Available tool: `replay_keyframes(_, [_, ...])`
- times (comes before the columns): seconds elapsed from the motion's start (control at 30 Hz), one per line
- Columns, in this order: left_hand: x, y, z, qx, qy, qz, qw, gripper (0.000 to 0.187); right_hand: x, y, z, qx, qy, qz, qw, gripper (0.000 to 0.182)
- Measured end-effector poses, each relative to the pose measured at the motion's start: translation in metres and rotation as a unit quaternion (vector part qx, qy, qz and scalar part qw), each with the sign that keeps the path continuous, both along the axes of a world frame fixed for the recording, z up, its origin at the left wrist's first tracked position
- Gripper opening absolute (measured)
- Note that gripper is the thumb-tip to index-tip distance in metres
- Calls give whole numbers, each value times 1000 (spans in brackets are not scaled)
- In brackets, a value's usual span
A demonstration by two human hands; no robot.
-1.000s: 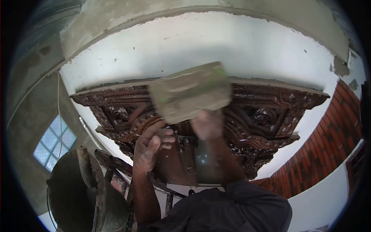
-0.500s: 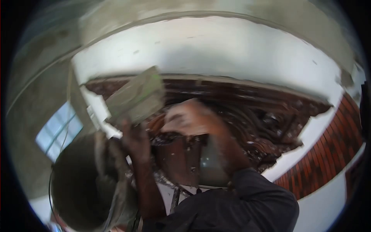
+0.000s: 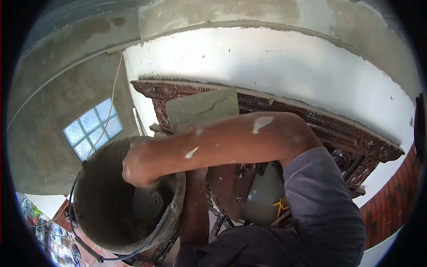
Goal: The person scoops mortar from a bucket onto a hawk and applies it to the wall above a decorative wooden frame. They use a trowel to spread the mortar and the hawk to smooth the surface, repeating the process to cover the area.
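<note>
My right forearm reaches leftward across the view, and my right hand (image 3: 140, 162) is inside the mouth of a grey mortar-caked bucket (image 3: 178, 191). Its fingers are closed around what looks like a trowel, whose grey blade (image 3: 149, 203) shows below the hand, down in the bucket. Behind the forearm, a flat rectangular board (image 3: 204, 108) smeared with grey-green mortar is held up. My left forearm rises toward that board from below; the left hand itself is mostly covered by the right arm. White splashes mark the right arm.
A carved dark-brown wooden frame (image 3: 369, 147) runs below a white wall band (image 3: 267, 55). Bare cement wall (image 3: 58, 133) with a glass-block window (image 3: 93, 127) and a hanging cord stands at left. Red bricks (image 3: 391, 196) lie at right. Below left, the ground is cluttered.
My right hand has moved left from near the carved wood into the bucket, onto the trowel there. The view has shifted, so the bucket and the board appear further right.
</note>
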State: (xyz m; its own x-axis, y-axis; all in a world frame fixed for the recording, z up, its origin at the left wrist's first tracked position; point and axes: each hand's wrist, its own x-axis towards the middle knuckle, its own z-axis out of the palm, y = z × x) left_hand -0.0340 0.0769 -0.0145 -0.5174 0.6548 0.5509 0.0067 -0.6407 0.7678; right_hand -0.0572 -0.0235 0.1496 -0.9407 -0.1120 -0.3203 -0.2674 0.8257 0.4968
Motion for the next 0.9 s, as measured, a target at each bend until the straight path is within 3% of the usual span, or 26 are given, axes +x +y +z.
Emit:
replay_keyframes(0.13, [2, -9, -5, -52, 11, 7, 999, 41, -27, 22, -43, -20, 104, 61, 992, 15])
replay_keyframes(0.2, [5, -15, -4, -104, 21, 15, 994, 41, 16, 7, -6, -37, 200, 103, 974, 14])
replay_keyframes(0.3, [9, -26, 7, -218, 16, 14, 976, 40, 71, 13, 37, 1, 229, 125, 965, 13])
replay_keyframes(0.33, [10, -26, 10, -200, -26, -20, 979, 40, 89, 21, 45, -6, 253, 96, 963, 13])
replay_keyframes(0.37, [2, -9, -5, -8, -164, -168, 972, 43, 107, 30, 53, -13, 277, 67, 958, 13])
replay_keyframes(0.4, [-2, -1, -15, 185, -289, -299, 890, 45, 130, 37, 58, -29, 312, 42, 949, 18])
replay_keyframes(0.47, [13, -24, 23, 121, -296, -267, 909, 49, 169, 54, 62, -66, 397, 2, 915, 38])
replay_keyframes(0.67, [19, -26, 25, 137, -295, -237, 915, 61, 273, 85, 30, -164, 517, -293, 787, 44])
replay_keyframes(0.77, [21, -27, 25, 129, -304, -214, 919, 65, 301, 100, -8, -104, 604, -221, 758, 38])
replay_keyframes(0.9, [32, -33, 36, 165, -266, -171, 934, 62, 320, 106, -44, -103, 638, -208, 734, 39])
